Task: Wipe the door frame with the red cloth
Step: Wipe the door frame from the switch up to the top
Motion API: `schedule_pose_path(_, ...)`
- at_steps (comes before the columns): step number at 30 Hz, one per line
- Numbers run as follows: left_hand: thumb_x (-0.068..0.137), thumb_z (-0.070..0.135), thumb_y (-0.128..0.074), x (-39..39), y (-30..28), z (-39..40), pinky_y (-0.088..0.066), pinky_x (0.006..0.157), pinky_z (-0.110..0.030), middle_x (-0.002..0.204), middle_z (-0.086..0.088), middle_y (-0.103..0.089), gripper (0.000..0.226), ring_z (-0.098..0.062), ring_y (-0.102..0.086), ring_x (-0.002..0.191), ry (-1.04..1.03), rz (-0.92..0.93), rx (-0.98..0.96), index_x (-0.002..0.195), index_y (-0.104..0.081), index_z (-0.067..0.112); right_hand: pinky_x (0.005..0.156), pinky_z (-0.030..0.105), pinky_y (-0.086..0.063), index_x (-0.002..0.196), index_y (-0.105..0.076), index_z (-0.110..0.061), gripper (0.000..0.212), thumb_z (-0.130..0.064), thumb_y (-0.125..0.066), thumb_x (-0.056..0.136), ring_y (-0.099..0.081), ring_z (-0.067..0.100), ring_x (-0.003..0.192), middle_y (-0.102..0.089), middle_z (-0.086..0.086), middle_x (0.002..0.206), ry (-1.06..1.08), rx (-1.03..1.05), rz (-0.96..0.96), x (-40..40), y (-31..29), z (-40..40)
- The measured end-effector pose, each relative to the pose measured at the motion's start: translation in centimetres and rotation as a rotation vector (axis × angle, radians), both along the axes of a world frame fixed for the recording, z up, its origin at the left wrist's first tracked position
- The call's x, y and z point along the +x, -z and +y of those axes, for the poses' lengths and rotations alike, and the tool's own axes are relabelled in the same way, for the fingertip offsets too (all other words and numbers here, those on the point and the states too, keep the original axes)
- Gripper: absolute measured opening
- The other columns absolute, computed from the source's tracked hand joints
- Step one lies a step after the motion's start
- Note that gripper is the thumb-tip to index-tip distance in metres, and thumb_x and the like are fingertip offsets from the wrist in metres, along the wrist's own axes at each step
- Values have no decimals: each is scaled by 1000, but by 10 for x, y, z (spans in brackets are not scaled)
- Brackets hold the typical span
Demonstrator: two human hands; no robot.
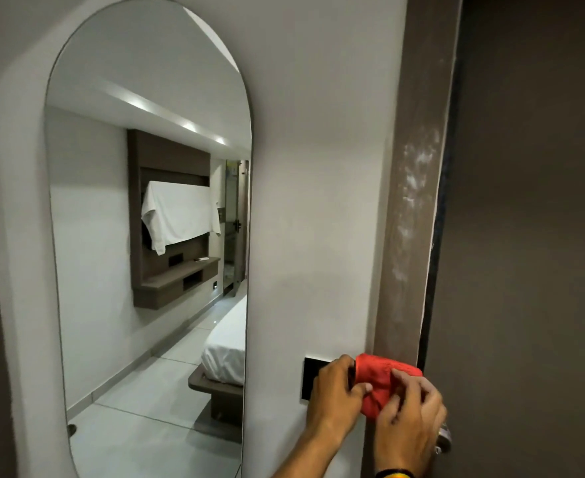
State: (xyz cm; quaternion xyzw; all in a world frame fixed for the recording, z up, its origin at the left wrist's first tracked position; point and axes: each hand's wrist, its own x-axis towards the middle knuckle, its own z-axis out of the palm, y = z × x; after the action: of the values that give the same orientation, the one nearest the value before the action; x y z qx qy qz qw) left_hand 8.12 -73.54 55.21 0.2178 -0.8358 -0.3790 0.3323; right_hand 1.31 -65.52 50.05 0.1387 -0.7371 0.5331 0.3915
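The brown door frame [412,208] runs upright at the right of the view, with whitish dusty smears on its upper half. A bunched red cloth [379,377] sits in front of the frame's lower part. My left hand [336,384] grips the cloth's left side. From below right, my right hand [410,412] holds the cloth with its fingers curled over it. Whether the cloth touches the frame I cannot tell.
A dark door [532,236] fills the right, with a metal handle [444,439] partly hidden behind my right hand. A black switch plate [310,377] sits on the white wall left of the cloth. A tall arched mirror [146,236] hangs further left.
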Motion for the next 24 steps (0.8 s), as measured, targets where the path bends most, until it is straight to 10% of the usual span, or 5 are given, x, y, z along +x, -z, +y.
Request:
schedule_pose_path(4,84,37,-74,2,1,-14,-59,84,-37,92,9,-72,19,-10,-67,87,42,75,-159,92,-67,21,112,48,-35,147,-51,-21,58,-44,-46,94,-40,36,146,-41,7,158,26,223,8,4,39,-18)
schedule_pose_path(10,109,17,-40,-19,-92,-50,-31,127,-34,149,-4,-58,37,-21,-45,149,-238,705,-769,140,-59,18,123,59,-20,162,-17,-17,72,-56,-19,102,-17,49,154,-15,15,170,149,419,47,-17,56,-37)
schedule_pose_path(18,111,16,-34,-85,-194,-73,-6,134,-44,172,-14,-25,52,-33,-15,162,-379,599,-1019,162,-28,9,122,60,-23,161,-17,-17,70,-55,-15,102,-30,52,143,-17,14,169,199,302,86,-34,50,-44)
schedule_pose_path(24,110,14,-36,-90,-191,-79,-14,134,-46,173,-12,-24,54,-29,-13,163,-391,588,-1079,163,-27,11,123,65,-15,163,-8,-21,67,-49,-23,104,3,43,157,1,10,172,-21,268,164,-19,-57,-39)
